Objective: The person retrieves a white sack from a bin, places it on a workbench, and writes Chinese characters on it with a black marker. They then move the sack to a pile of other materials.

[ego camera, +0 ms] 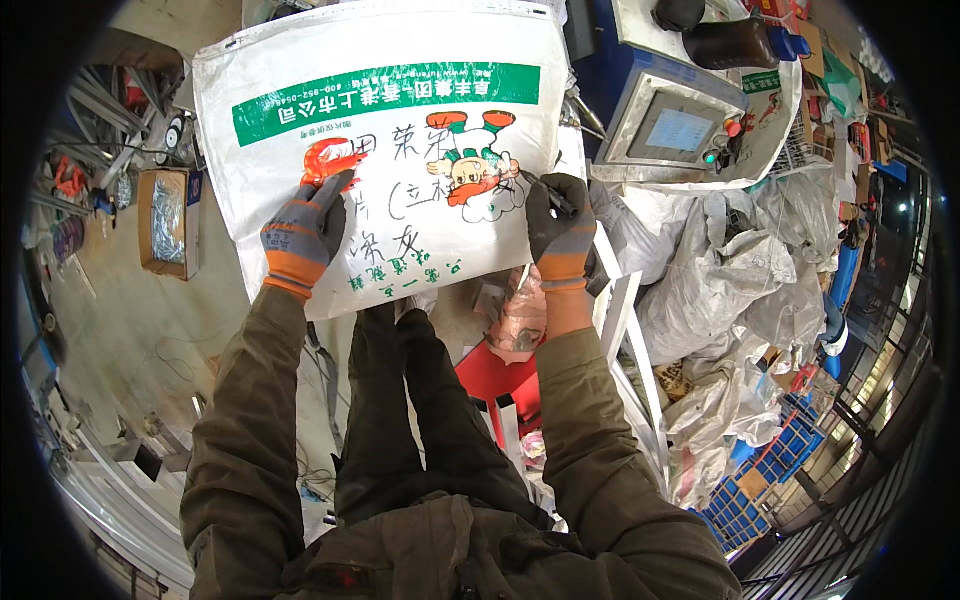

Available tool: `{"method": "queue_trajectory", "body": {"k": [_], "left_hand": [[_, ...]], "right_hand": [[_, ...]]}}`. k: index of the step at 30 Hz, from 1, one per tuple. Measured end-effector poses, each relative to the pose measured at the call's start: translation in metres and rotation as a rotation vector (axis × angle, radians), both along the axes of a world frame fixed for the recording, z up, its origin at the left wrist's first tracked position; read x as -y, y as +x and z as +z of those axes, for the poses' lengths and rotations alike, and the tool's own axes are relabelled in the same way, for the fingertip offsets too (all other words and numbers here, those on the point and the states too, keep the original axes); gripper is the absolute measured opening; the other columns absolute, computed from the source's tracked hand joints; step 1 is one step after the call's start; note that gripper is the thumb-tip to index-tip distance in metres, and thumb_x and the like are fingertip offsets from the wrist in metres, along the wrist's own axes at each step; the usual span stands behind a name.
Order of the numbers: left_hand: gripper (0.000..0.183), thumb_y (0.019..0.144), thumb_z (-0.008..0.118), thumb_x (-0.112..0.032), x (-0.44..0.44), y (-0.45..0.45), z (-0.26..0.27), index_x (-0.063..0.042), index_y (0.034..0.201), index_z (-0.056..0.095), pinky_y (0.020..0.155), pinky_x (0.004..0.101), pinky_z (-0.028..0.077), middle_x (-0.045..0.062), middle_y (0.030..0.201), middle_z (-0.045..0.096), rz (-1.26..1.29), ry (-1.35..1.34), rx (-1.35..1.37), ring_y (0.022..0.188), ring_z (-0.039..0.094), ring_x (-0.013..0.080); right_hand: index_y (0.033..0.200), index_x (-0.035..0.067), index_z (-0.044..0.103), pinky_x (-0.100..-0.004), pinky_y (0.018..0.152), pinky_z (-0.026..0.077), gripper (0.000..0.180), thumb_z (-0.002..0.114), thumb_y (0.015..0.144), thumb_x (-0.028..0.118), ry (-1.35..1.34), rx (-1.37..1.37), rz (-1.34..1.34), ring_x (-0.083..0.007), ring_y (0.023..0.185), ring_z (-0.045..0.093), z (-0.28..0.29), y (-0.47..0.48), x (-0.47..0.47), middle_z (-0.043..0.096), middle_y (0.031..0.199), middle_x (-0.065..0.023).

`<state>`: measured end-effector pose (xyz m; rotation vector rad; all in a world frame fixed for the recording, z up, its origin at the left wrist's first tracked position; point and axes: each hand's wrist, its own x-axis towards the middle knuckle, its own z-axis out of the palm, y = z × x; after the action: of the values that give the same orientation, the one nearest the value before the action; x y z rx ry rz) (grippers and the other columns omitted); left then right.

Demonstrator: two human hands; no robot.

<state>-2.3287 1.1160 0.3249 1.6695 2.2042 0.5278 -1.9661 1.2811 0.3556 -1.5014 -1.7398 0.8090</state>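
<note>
A white woven plastic sack (pixel 480 37) with a green printed band and cartoon pictures spreads before me. It bears large black handwriting. My left hand (pixel 304 229), in a grey and orange work glove, rests on the sack's left part, fingers pointing at the printed shrimp (pixel 328 160). Gloved the same way, my right hand (pixel 562 229) is at the sack's right edge. Its fingers are closed around a black marker pen (pixel 551 193), whose tip points up and left, near the cartoon figure. Whether the tip touches the sack I cannot tell.
A blue machine with a control panel (pixel 671 127) stands at the upper right, a dark bottle (pixel 731 43) on top. Crumpled white sacks (pixel 705 277) lie at the right beside white metal profiles (pixel 626 315). An open cardboard box (pixel 169 225) of metal parts sits on the left floor.
</note>
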Motion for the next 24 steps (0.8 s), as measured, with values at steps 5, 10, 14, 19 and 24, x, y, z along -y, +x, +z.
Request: {"method": "queue_trajectory", "body": {"k": [5,10,14,19,24], "left_hand": [[0.041,0.120,0.071,-0.020,-0.001,0.001,0.001,-0.028,0.159,0.083,0.085,0.0499,0.066,0.016,0.116,0.083,0.001,0.007,0.000,0.100,0.083,0.0411],[0.041,0.120,0.071,-0.021,0.000,0.000,-0.001,-0.028,0.159,0.083,0.084,0.0502,0.066,0.017,0.117,0.083,0.002,0.021,0.018,0.099,0.083,0.0409],[0.041,0.121,0.070,-0.023,0.000,0.000,-0.002,-0.029,0.159,0.083,0.084,0.0506,0.066,0.017,0.117,0.084,0.005,0.009,0.019,0.099,0.083,0.0409],[0.041,0.121,0.070,-0.025,-0.001,0.001,0.000,-0.030,0.160,0.082,0.085,0.0511,0.067,0.017,0.118,0.084,0.004,0.029,0.005,0.100,0.084,0.0413],[0.041,0.122,0.069,-0.025,-0.001,0.001,0.001,-0.029,0.161,0.082,0.085,0.0510,0.067,0.017,0.119,0.084,0.000,0.006,0.001,0.100,0.084,0.0418]], "right_hand": [[0.114,0.003,0.080,-0.0371,0.080,0.063,0.018,0.087,0.109,0.018,-0.045,0.002,0.004,-0.0181,0.086,0.078,0.006,0.001,0.001,0.083,0.096,-0.0103],[0.114,0.003,0.079,-0.0372,0.081,0.063,0.019,0.087,0.109,0.019,-0.251,0.074,-0.021,-0.0187,0.087,0.078,0.010,0.005,0.001,0.082,0.098,-0.0106],[0.118,0.002,0.080,-0.0374,0.082,0.063,0.022,0.087,0.111,0.021,-0.011,-0.016,0.003,-0.0191,0.090,0.078,0.004,0.006,-0.002,0.083,0.102,-0.0115],[0.120,0.002,0.080,-0.0378,0.083,0.063,0.024,0.087,0.112,0.023,-0.041,-0.035,-0.015,-0.0190,0.092,0.079,-0.003,0.007,-0.003,0.084,0.103,-0.0119],[0.121,0.001,0.080,-0.0374,0.084,0.064,0.025,0.087,0.112,0.023,-0.048,-0.024,-0.005,-0.0186,0.092,0.079,-0.002,0.008,-0.004,0.084,0.103,-0.0117]]}}
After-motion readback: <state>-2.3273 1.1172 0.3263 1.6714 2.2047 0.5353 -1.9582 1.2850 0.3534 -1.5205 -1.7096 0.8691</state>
